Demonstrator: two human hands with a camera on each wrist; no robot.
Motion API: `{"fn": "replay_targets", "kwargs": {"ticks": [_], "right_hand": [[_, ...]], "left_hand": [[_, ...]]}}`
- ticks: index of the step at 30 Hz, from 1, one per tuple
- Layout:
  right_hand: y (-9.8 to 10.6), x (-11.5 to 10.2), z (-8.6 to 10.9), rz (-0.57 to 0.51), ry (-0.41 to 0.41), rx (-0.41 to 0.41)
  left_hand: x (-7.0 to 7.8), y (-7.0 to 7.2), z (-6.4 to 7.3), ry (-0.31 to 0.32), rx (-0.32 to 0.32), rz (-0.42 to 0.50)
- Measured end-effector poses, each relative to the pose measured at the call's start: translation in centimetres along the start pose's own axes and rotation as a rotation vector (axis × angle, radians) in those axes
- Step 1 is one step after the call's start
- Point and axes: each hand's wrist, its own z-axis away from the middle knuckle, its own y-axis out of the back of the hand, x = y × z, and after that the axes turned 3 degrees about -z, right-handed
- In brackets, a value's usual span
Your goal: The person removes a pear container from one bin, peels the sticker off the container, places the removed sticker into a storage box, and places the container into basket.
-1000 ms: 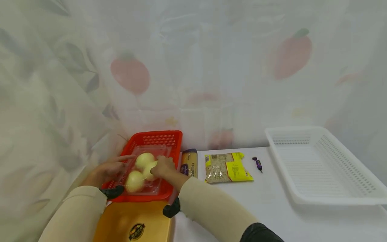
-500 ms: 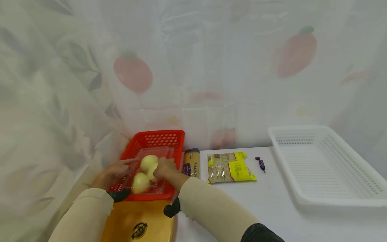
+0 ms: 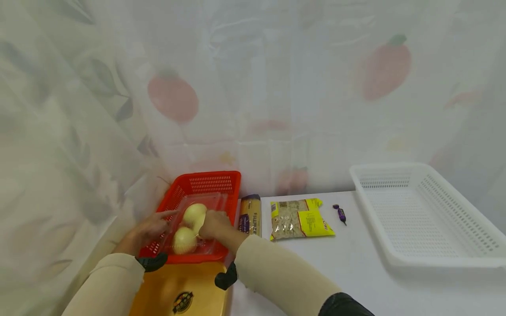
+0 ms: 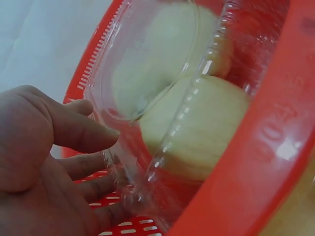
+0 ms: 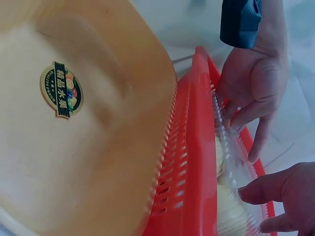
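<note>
A clear plastic clamshell box [image 3: 219, 199] lies in the red basket [image 3: 215, 177]. Several pale round onions [image 3: 185, 240] show through its plastic, and my right hand hides part of one. At the box's left edge is my left hand [image 3: 148, 230]; in the left wrist view its thumb and fingers are spread and fairly straight along the ridged rim. My right hand [image 3: 216, 226] lies over the box's right side. Its thumb [image 5: 261, 189] and a finger reach the clear plastic without closing together in the right wrist view. The other right fingers are hidden.
A yellow-orange tray [image 3: 205, 285] with a round logo stands in front of the basket. To its right lie a spaghetti pack [image 3: 250, 215], a yellow-and-clear bag [image 3: 298, 219] and a purple-wrapped candy [image 3: 341, 215]. A white basket [image 3: 367, 219] stands far right.
The box with the onions has shifted slightly right within the red basket. Both hands have drawn back slightly toward me, staying at its sides. The head view has shifted a little.
</note>
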Motion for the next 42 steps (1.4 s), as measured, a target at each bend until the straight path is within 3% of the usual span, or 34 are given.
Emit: {"fn": "replay_targets", "kwargs": {"ticks": [4,10,17,22,29,36,42], "right_hand": [[0.4,0.0,0.7,-0.022,0.016,0.009],[0.5,0.3,1.3,-0.077,0.036,0.022],[0.4,0.8,1.8,-0.116,0.059,0.025],[0.7,1.0,2.1,-0.159,0.081,0.029],[2.6,2.0,3.6,-0.263,0.164,0.035],[4.9,3.4,5.3,-0.303,0.208,0.036],[6.5,5.3,7.3,-0.224,0.273,0.079]], "left_hand": [[0.1,0.0,0.3,-0.003,-0.009,0.039],[-0.1,-0.1,0.9,-0.001,0.01,0.014],[-0.4,-0.5,1.4,0.038,0.041,0.027],[0.4,-0.7,2.2,0.034,0.061,-0.026],[2.8,-1.5,3.0,-0.069,0.075,-0.129],[5.5,-3.0,4.9,-0.16,0.157,-0.172],[7.3,-5.0,6.1,-0.386,0.213,-0.312]]}}
